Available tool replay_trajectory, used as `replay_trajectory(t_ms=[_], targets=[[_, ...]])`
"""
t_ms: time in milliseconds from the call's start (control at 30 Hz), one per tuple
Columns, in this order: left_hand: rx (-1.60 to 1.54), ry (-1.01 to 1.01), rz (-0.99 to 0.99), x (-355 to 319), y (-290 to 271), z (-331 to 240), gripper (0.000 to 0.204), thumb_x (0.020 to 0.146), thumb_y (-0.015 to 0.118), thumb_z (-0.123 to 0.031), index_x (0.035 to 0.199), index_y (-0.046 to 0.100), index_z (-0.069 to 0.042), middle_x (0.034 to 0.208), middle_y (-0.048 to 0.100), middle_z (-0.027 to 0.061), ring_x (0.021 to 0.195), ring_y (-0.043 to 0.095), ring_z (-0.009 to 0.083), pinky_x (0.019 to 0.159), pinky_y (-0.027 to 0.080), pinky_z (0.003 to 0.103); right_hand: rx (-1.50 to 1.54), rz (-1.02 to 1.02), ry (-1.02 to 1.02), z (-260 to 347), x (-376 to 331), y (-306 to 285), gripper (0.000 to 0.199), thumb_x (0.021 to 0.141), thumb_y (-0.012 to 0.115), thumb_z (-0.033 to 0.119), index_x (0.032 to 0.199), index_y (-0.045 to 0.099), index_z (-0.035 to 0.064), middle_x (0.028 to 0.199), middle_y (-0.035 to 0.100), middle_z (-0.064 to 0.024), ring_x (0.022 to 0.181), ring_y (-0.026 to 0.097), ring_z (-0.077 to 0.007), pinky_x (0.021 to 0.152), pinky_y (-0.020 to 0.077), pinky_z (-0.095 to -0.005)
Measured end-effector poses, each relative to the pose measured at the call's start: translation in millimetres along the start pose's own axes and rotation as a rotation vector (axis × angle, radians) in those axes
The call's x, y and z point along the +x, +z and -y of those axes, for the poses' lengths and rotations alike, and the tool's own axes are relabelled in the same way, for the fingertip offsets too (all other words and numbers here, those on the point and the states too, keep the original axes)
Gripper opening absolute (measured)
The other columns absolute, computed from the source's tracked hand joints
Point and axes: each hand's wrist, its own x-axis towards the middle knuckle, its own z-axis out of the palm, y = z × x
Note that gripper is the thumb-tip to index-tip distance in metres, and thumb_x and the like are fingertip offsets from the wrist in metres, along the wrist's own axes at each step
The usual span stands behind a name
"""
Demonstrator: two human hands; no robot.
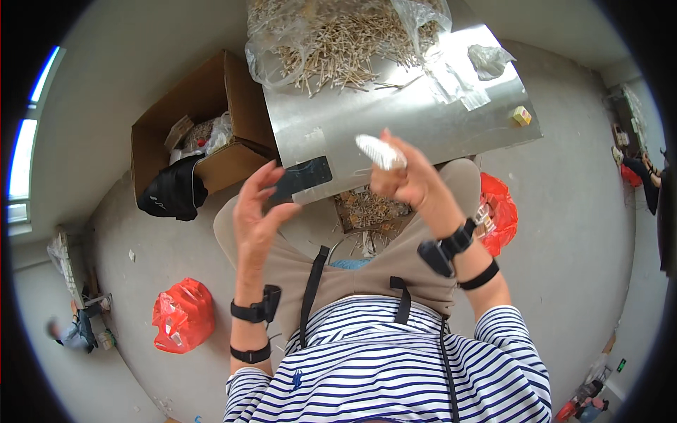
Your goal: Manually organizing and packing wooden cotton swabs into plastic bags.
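Note:
My right hand (403, 180) is raised over the near edge of a metal table (395, 120), fingers closed around a small white packet (381, 151) that sticks out toward the left. My left hand (255, 211) is lifted beside it, fingers spread, holding nothing. A black phone (302, 178) lies on the table edge just beyond the left fingertips. A heap of thin wooden sticks (345, 42) spills from a clear plastic bag (275, 56) at the far side of the table. Both wrists carry black straps.
An open cardboard box (204, 120) with a black cloth (173, 194) draped over it stands left of the table. Red plastic bags lie on the floor at left (183, 314) and right (497, 211). Below the table sits a tray of sticks (370, 211). A small yellow block (522, 115) rests on the table corner.

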Motion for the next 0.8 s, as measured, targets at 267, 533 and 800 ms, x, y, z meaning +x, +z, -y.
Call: replay_trajectory(t_ms=[267, 533, 800], targets=[[-0.472, -0.021, 0.599, 5.7, 97.8, -70.5, 0.062, 0.062, 0.083, -0.002, 0.121, 0.066, -0.006, 0.112, 0.071, 0.0103, 0.116, 0.062, 0.0225, 0.114, 0.029, 0.042, 0.382, 0.316, 0.081, -69.3, -50.2, 31.1, 0.033, 0.102, 0.046, 0.038, 0.091, 0.061, 0.0102, 0.063, 0.056, 0.0013, 0.037, 0.038, -0.0083, 0.036, 0.0309, -0.0288], [-0.321, 0.238, 0.651, 3.7, 120.3, -67.9, 0.023, 0.068, 0.081, -0.011, 0.09, 0.074, -0.012, 0.09, 0.074, 0.0017, 0.107, 0.068, 0.0248, 0.116, 0.019, 0.053, 0.223, 0.137, 0.038, -69.3, -75.7, 38.9, 0.036, 0.101, 0.047, 0.043, 0.083, 0.059, 0.0134, 0.056, 0.05, 0.004, 0.04, 0.041, -0.0067, 0.038, 0.0292, -0.0235], [-0.254, 0.24, 0.62, 0.2, 128.8, -77.3, 0.022, 0.068, 0.081, -0.007, 0.087, 0.073, -0.012, 0.086, 0.074, 0.0003, 0.104, 0.069, 0.0239, 0.116, 0.019, 0.051, -0.06, 0.175, -0.172, -66.9, -81.1, 14.0, 0.022, 0.097, 0.058, 0.027, 0.109, 0.061, 0.0081, 0.089, 0.063, -0.0022, 0.06, 0.055, -0.013, 0.049, 0.0446, -0.0323]])
